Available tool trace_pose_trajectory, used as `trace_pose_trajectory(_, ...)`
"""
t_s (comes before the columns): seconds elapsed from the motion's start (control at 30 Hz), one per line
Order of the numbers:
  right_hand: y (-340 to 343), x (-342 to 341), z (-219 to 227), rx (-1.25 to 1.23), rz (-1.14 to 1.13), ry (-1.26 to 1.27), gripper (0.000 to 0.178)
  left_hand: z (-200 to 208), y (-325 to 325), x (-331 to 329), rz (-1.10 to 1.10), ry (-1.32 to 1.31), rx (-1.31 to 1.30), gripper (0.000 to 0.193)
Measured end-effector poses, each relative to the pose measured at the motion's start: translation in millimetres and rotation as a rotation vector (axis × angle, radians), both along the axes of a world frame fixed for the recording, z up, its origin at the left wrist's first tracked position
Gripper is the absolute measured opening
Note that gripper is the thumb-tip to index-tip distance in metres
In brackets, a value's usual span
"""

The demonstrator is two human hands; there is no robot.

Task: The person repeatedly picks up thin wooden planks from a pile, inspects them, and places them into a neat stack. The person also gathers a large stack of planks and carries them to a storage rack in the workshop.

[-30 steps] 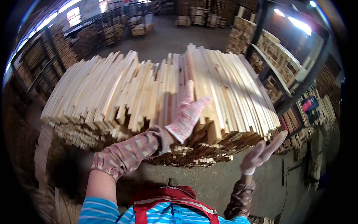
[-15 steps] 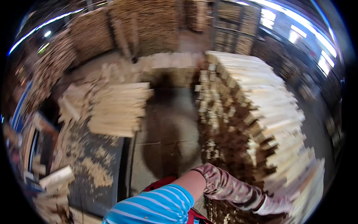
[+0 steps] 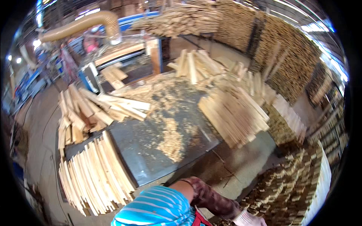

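Observation:
My left hand (image 3: 249, 219), in a pale work glove below a brown patterned sleeve cover, is at the lower edge, right of centre. Its arm, in a blue striped sleeve, reaches across to the right. The fingers are blurred and partly cut off, so I cannot tell whether they hold anything. Beside the hand rises a tall stack of wooden slats (image 3: 288, 184), its many cut ends facing me. My right hand is out of view.
Ahead is a dark worktable (image 3: 151, 165) strewn with wood shavings (image 3: 171, 139). A neat row of slats (image 3: 94, 173) lies at its near left, a bundle of boards (image 3: 233, 115) at its right. A ribbed tan duct (image 3: 81, 26) hangs far left. High wood stacks (image 3: 288, 49) stand behind.
My view has swung left, bringing the worktable and duct into the middle. The slat stack has shifted toward the lower right, and my left hand now shows at the lower edge.

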State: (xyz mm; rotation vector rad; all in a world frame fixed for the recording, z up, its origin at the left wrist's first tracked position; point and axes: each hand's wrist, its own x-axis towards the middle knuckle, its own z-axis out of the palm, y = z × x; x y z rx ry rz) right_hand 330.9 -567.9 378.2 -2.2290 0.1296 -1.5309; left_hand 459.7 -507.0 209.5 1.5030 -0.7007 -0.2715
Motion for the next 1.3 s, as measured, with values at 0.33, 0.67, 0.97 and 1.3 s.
trace_pose_trajectory(0.33,204,131,-103,-0.538,1.11,0.563,0.028,-164,454,-189,1.277,-0.436,0.488,0.033)
trace_pose_trajectory(0.67,507,185,-128,-0.82,1.744,0.763,0.032,-244,489,-374,2.339,1.216,-0.136,0.047)
trace_pose_trajectory(0.97,800,95,-117,-0.983,2.032,1.156,0.067,-239,472,-380,2.515,1.219,-0.417,0.039)
trace_pose_trajectory(1.3,962,-10,-206,-0.741,1.996,1.42,0.105,-223,640,-371,2.206,0.691,-0.056,0.04)
